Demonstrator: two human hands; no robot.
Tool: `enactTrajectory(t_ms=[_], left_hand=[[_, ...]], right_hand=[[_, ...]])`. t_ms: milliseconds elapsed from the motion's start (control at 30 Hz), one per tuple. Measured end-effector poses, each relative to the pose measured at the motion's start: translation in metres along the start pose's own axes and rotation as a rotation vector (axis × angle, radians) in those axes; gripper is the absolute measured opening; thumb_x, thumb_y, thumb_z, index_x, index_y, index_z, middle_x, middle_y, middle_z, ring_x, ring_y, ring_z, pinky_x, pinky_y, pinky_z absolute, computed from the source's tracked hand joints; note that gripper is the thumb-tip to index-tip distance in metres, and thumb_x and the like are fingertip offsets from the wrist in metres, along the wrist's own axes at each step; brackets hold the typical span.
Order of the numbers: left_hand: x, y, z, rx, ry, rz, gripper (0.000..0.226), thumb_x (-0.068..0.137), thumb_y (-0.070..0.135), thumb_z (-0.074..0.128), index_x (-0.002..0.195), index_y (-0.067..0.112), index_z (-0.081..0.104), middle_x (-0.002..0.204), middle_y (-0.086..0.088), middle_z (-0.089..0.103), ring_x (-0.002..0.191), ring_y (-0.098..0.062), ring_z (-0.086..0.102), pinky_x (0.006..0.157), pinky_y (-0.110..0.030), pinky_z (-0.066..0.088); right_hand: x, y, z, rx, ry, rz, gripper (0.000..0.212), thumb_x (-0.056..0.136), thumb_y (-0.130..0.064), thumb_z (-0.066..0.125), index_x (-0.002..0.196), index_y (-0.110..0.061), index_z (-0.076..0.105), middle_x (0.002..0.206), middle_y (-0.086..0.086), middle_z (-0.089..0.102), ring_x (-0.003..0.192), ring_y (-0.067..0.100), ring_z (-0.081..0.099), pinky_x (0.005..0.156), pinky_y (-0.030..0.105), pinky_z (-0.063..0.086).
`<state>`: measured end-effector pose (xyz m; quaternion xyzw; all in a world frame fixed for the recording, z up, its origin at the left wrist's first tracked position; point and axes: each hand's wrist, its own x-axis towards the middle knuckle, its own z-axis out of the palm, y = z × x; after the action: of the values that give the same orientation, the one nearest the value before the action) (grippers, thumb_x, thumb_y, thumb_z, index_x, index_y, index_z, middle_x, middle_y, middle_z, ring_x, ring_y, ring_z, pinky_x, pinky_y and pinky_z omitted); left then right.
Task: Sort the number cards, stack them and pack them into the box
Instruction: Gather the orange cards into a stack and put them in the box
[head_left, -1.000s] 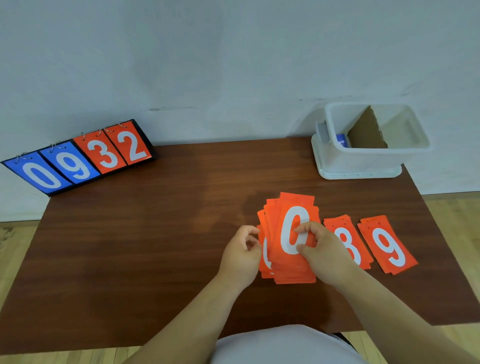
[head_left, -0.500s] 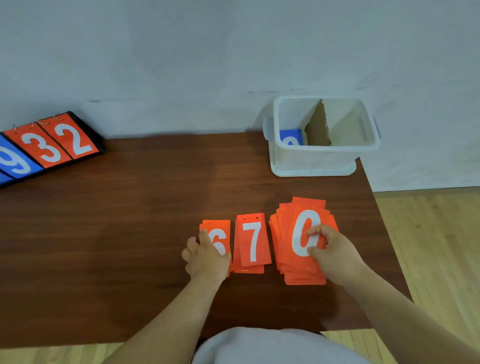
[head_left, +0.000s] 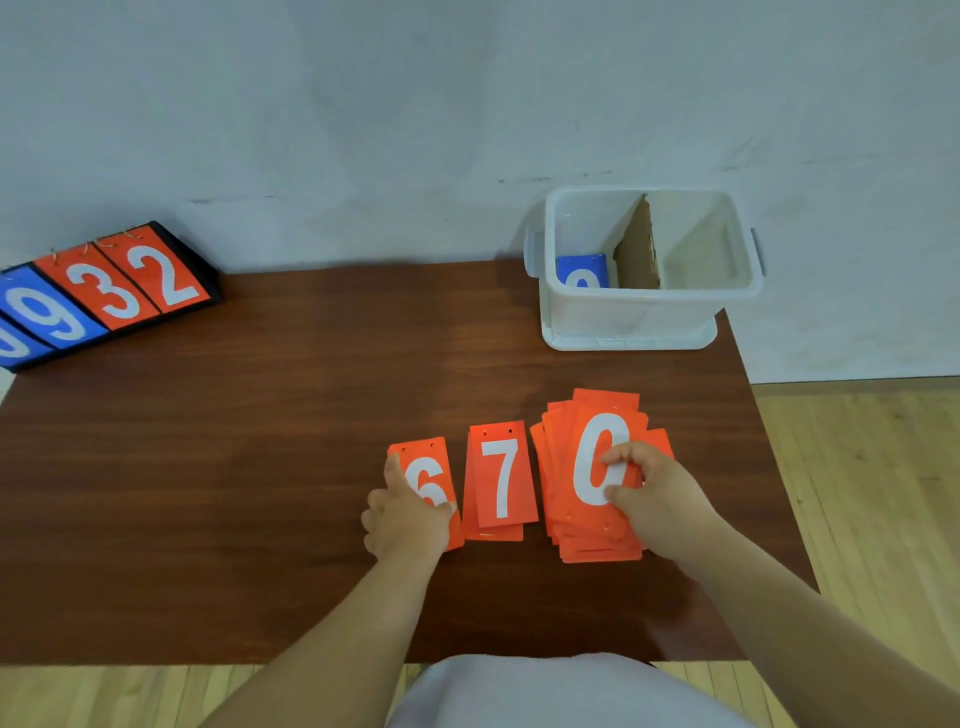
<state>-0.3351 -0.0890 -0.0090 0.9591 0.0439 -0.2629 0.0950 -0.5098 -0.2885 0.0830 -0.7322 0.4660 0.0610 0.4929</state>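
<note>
On the table (head_left: 260, 467), near right: gathering the sorted red piles. Right hand (head_left: 660, 493) pinches the 0 card (head_left: 589, 462) atop the fanned stack (head_left: 557, 467). Left hand (head_left: 408, 514) lies on the 6 card (head_left: 430, 467), thumb along its edge; can't tell if it grips. 7 pile (head_left: 501, 480) sits between. Next, probably: merge, square up, then drop into the box (head_left: 649, 312), in the compartment across from the blue card (head_left: 582, 270).

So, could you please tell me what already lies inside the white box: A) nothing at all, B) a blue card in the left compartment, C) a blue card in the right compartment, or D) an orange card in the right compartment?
B: a blue card shows in the white box, in the compartment left of the cardboard divider; no card shows in the right one.
</note>
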Motion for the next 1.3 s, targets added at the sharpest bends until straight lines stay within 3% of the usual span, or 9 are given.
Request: enactTrajectory(t_ms=[133, 300, 467, 700, 867, 967, 1033, 1133, 1300], left_hand=[[-0.002, 0.000, 0.001, -0.016, -0.023, 0.112, 0.103, 0.087, 0.039, 0.077, 0.157, 0.046, 0.002, 0.137, -0.009, 0.041, 0.121, -0.030, 0.058, 0.089, -0.040, 0.057], [0.000, -0.008, -0.004, -0.038, -0.049, 0.185, 0.085, 0.092, 0.034, 0.073, 0.156, 0.046, 0.018, 0.135, -0.004, 0.037, 0.115, -0.026, 0.062, 0.085, -0.034, 0.057], [-0.010, -0.015, -0.026, -0.109, 0.082, 0.410, 0.061, 0.096, 0.031, 0.068, 0.151, 0.032, 0.040, 0.136, -0.001, 0.044, 0.118, -0.022, 0.060, 0.089, -0.033, 0.058], [-0.011, -0.024, -0.073, -0.468, 0.007, 0.353, 0.048, 0.097, 0.033, 0.067, 0.143, 0.031, 0.053, 0.143, 0.002, 0.051, 0.125, -0.021, 0.056, 0.090, -0.032, 0.056], [-0.015, -0.034, -0.099, -0.661, -0.110, 0.433, 0.039, 0.102, 0.029, 0.058, 0.141, 0.032, 0.054, 0.144, 0.006, 0.050, 0.131, -0.020, 0.052, 0.100, -0.033, 0.050], [-0.019, -0.040, -0.107, -0.750, -0.162, 0.480, 0.033, 0.103, 0.027, 0.056, 0.135, 0.037, 0.055, 0.135, 0.011, 0.051, 0.128, -0.018, 0.053, 0.103, -0.038, 0.052], [-0.019, -0.043, -0.109, -0.854, -0.222, 0.497, 0.028, 0.103, 0.020, 0.055, 0.122, 0.041, 0.060, 0.133, 0.011, 0.056, 0.123, -0.016, 0.057, 0.097, -0.038, 0.056], [-0.022, -0.047, -0.109, -0.944, -0.274, 0.546, 0.030, 0.105, 0.016, 0.051, 0.116, 0.042, 0.063, 0.120, 0.011, 0.066, 0.109, -0.009, 0.065, 0.084, -0.029, 0.057], [-0.028, -0.050, -0.106, -0.889, -0.404, 0.604, 0.022, 0.105, 0.020, 0.052, 0.117, 0.036, 0.062, 0.099, 0.017, 0.066, 0.093, -0.003, 0.063, 0.083, -0.025, 0.051]], right_hand=[[-0.001, -0.003, 0.005, 0.001, -0.001, -0.002, 0.027, 0.096, -0.010, 0.065, 0.106, -0.035, 0.060, 0.097, -0.022, 0.052, 0.074, 0.009, 0.056, 0.081, 0.041, 0.059], [-0.001, -0.003, 0.016, -0.002, 0.016, 0.005, 0.028, 0.096, -0.010, 0.065, 0.109, -0.034, 0.061, 0.110, -0.011, 0.054, 0.080, 0.006, 0.056, 0.066, 0.022, 0.054], [-0.005, -0.006, 0.025, 0.006, 0.042, 0.017, 0.028, 0.094, -0.009, 0.067, 0.105, -0.035, 0.063, 0.111, -0.011, 0.057, 0.084, 0.007, 0.058, 0.069, 0.026, 0.056], [-0.016, -0.038, 0.032, 0.075, 0.034, -0.001, 0.030, 0.091, -0.007, 0.069, 0.102, -0.035, 0.067, 0.119, -0.006, 0.063, 0.098, 0.017, 0.064, 0.080, 0.033, 0.059], [-0.038, -0.093, 0.041, 0.859, -0.238, 0.031, 0.033, 0.088, 0.007, 0.064, 0.108, -0.019, 0.072, 0.110, 0.011, 0.072, 0.090, 0.029, 0.070, 0.078, 0.041, 0.060], [-0.046, -0.114, 0.051, 1.076, -0.355, 0.026, 0.037, 0.083, 0.005, 0.063, 0.116, -0.013, 0.067, 0.112, 0.014, 0.074, 0.098, 0.033, 0.071, 0.081, 0.045, 0.060], [-0.048, -0.115, 0.068, 0.949, -0.258, 0.018, 0.034, 0.086, 0.009, 0.063, 0.111, -0.012, 0.068, 0.104, 0.012, 0.074, 0.082, 0.022, 0.072, 0.068, 0.033, 0.062], [-0.051, -0.106, 0.093, 0.363, -0.022, -0.012, 0.031, 0.087, 0.005, 0.068, 0.102, -0.021, 0.070, 0.100, -0.001, 0.071, 0.076, 0.009, 0.064, 0.065, 0.015, 0.050], [-0.060, -0.091, 0.119, 0.339, -0.068, 0.031, 0.024, 0.091, -0.009, 0.070, 0.105, -0.029, 0.070, 0.110, -0.001, 0.069, 0.091, 0.018, 0.065, 0.074, 0.026, 0.049]])
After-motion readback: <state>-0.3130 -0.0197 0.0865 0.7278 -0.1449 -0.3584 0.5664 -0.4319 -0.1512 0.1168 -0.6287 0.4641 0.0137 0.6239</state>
